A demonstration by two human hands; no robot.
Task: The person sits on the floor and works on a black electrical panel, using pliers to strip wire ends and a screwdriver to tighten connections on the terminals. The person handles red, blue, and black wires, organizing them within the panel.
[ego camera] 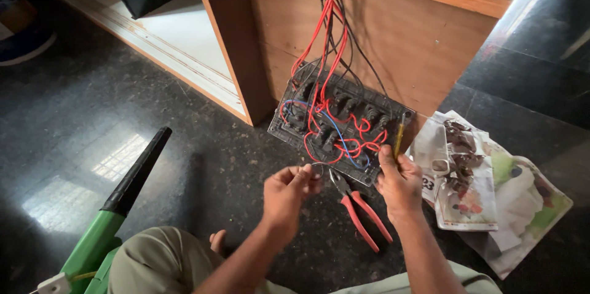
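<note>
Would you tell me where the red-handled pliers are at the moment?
In the head view, the red-handled pliers lie on the dark floor between the left hand and right hand, just below the switch panel.

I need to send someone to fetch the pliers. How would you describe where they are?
Start at the black switch panel leaning against the wooden cabinet. On the dark floor just below it, between the left hand and right hand, lie the pliers, the only red-handled tool there.

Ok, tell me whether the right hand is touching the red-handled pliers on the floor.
Apart. The head view shows the right hand gripping a yellow-handled screwdriver, with dark floor visible between it and the pliers.
</note>
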